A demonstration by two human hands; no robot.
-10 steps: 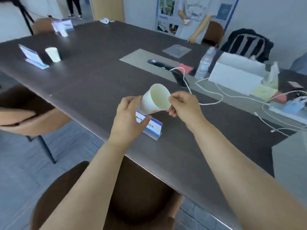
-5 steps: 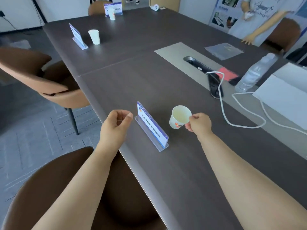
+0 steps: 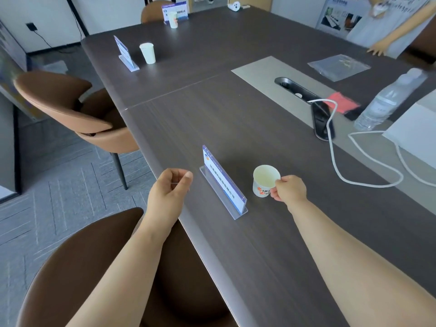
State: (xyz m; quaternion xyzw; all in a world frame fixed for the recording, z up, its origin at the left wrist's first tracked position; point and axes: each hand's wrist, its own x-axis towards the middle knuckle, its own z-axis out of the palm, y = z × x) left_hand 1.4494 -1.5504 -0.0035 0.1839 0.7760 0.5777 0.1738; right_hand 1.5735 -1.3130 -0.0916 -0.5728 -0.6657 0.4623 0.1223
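A white paper cup (image 3: 263,182) with an orange print stands upright on the dark wooden table (image 3: 236,119), just right of a clear acrylic name sign (image 3: 223,185). My right hand (image 3: 287,188) pinches the cup's rim and side on its right. My left hand (image 3: 171,193) hovers over the table's near edge, left of the sign, with loosely curled fingers and nothing in it.
Further name signs (image 3: 125,53) and paper cups (image 3: 148,53) stand along the far left edge. A white cable (image 3: 335,161), a water bottle (image 3: 387,100), a plastic bag (image 3: 338,66) and a white box (image 3: 415,128) lie to the right. Brown chairs (image 3: 70,107) stand beside the table. A person (image 3: 387,22) stands at the far side.
The cup, held in the air by both hands a second ago, now stands on the table beside the sign. My left hand has let go and drawn back to the table edge.
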